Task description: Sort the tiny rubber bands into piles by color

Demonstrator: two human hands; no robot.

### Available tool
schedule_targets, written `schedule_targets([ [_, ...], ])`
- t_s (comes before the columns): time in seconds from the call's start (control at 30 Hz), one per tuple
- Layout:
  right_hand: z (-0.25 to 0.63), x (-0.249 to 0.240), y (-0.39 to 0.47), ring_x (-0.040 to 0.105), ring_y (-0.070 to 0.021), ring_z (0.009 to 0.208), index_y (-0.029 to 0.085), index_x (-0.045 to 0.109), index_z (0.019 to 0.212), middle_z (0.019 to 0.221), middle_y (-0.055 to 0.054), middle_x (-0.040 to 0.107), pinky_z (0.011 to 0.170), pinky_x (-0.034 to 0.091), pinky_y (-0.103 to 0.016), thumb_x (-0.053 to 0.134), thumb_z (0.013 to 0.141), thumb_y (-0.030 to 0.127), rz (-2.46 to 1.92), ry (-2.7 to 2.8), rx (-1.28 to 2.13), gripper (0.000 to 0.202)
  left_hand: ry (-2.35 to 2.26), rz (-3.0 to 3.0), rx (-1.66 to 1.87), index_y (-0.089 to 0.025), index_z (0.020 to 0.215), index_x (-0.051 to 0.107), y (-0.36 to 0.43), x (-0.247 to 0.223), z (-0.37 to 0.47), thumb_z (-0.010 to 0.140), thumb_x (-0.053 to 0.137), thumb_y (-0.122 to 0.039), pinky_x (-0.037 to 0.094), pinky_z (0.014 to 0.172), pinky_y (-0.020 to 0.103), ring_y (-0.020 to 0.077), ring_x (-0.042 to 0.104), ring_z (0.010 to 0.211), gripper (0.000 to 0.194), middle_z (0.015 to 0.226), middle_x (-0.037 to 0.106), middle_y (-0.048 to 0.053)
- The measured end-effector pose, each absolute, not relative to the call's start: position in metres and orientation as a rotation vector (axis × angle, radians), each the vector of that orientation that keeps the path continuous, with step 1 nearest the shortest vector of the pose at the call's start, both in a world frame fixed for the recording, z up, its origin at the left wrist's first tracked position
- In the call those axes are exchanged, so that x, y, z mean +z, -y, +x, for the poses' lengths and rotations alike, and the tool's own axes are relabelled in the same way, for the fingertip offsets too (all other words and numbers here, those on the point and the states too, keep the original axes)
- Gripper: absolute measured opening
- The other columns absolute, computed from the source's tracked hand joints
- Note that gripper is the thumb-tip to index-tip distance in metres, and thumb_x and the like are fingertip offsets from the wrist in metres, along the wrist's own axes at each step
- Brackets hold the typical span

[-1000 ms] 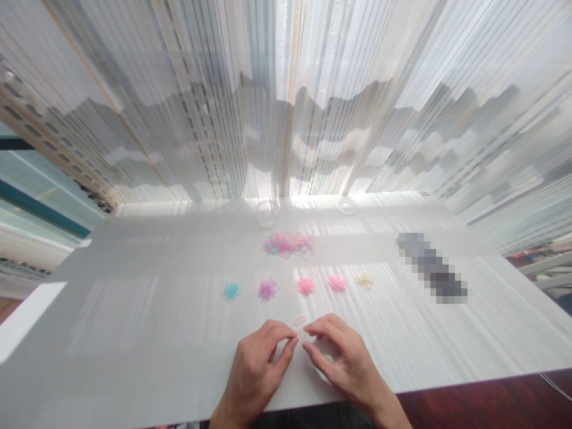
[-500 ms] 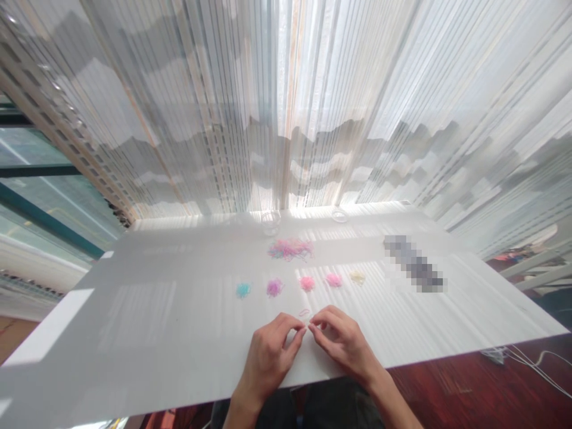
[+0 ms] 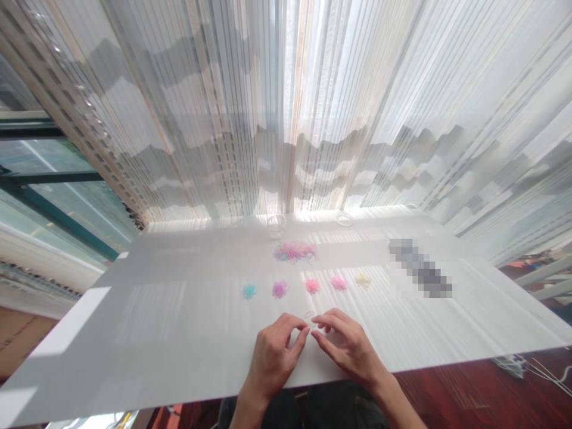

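Note:
Close to the table's front edge, my left hand pinches thumb and forefinger together; whatever is between them is too small to make out. My right hand faces it, thumb and forefinger apart, with nothing visible held. Just beyond the fingertips lies a thin pink loop like a rubber band. Farther back is a row of small piles of similar thin bands: teal, purple, coral, pink and pale yellow. Behind the row sits a larger mixed-colour pile.
A clear round container and a clear round lid-like piece stand near the back edge of the white table. A pixelated dark object lies at right. Striped sheer curtains hang behind the table.
My right thumb and forefinger have parted. My left hand keeps its pinch. The whole view has shifted slightly, so everything sits a little farther right and lower.

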State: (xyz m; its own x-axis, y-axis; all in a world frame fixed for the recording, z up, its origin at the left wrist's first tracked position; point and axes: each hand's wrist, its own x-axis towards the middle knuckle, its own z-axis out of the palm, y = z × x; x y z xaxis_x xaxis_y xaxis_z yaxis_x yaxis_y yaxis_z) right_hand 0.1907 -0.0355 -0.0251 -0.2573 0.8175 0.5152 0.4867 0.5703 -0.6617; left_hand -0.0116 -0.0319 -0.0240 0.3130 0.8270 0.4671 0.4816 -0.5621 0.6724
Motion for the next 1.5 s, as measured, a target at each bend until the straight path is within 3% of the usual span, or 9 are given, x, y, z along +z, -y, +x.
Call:
schedule_targets([
  [0.37, 0.192, -0.025, 0.036, 0.065, -0.015, 0.07, 0.021, 0.067, 0.09, 0.079, -0.001, 0.064, 0.067, 0.053, -0.026, 0.059, 0.1, 0.021, -1.091, 1.912, 0.475, 0.013, -1.262, 2.168, 1.086, -0.021, 0.092, 0.067, 0.033, -0.021, -0.009, 0.1, 0.059, -0.025, 0.047, 0.058, 0.02, 0.0097, 0.053, 0.056, 0.012, 0.084, 0.071, -0.001],
  [0.5, 0.192, -0.028, 0.035, 0.065, -0.0152, 0.071, 0.021, 0.069, 0.1, 0.084, -0.002, 0.068, 0.067, 0.054, -0.026, 0.062, 0.097, 0.023, -1.092, 1.912, 0.502, 0.007, -1.281, 2.163, 1.076, -0.021, 0.092, 0.067, 0.033, -0.022, -0.01, 0.101, 0.058, -0.026, 0.048, 0.057, 0.02, 0.0097, 0.055, 0.056, 0.014, 0.083, 0.071, -0.001],
  [0.83, 0.191, -0.029, 0.036, 0.068, -0.0163, 0.075, 0.024, 0.069, 0.114, 0.091, -0.004, 0.071, 0.072, 0.058, -0.028, 0.063, 0.098, 0.023, -1.086, 1.921, 0.521, 0.017, -1.212, 2.241, 1.061, -0.023, 0.092, 0.067, 0.031, -0.024, -0.01, 0.101, 0.057, -0.025, 0.047, 0.054, 0.02, 0.0108, 0.059, 0.055, 0.013, 0.081, 0.072, -0.001],
  [1.03, 0.191, -0.029, 0.033, 0.066, -0.0147, 0.073, 0.024, 0.07, 0.1, 0.086, -0.002, 0.069, 0.07, 0.056, -0.025, 0.061, 0.099, 0.02, -1.081, 1.943, 0.558, 0.011, -1.179, 2.269, 1.087, -0.023, 0.093, 0.066, 0.028, -0.032, -0.012, 0.102, 0.056, -0.025, 0.046, 0.051, 0.019, 0.01, 0.056, 0.051, 0.014, 0.077, 0.071, -0.001],
  [1.23, 0.189, -0.026, 0.032, 0.066, -0.0139, 0.073, 0.024, 0.069, 0.099, 0.085, -0.001, 0.068, 0.07, 0.056, -0.024, 0.06, 0.098, 0.018, -1.086, 1.912, 0.59, 0.012, -1.144, 2.245, 1.123, -0.023, 0.096, 0.065, 0.025, -0.044, -0.012, 0.101, 0.057, -0.023, 0.044, 0.048, 0.02, 0.0095, 0.052, 0.047, 0.01, 0.078, 0.071, -0.002],
  [1.5, 0.192, -0.024, 0.03, 0.067, -0.0146, 0.071, 0.024, 0.073, 0.096, 0.084, -0.002, 0.07, 0.067, 0.057, -0.024, 0.062, 0.099, 0.026, -1.114, 1.847, 0.677, 0.011, -1.129, 2.203, 1.158, -0.022, 0.098, 0.067, 0.024, -0.047, -0.011, 0.101, 0.057, -0.024, 0.045, 0.047, 0.02, 0.0093, 0.051, 0.046, 0.011, 0.078, 0.072, 0.001],
])
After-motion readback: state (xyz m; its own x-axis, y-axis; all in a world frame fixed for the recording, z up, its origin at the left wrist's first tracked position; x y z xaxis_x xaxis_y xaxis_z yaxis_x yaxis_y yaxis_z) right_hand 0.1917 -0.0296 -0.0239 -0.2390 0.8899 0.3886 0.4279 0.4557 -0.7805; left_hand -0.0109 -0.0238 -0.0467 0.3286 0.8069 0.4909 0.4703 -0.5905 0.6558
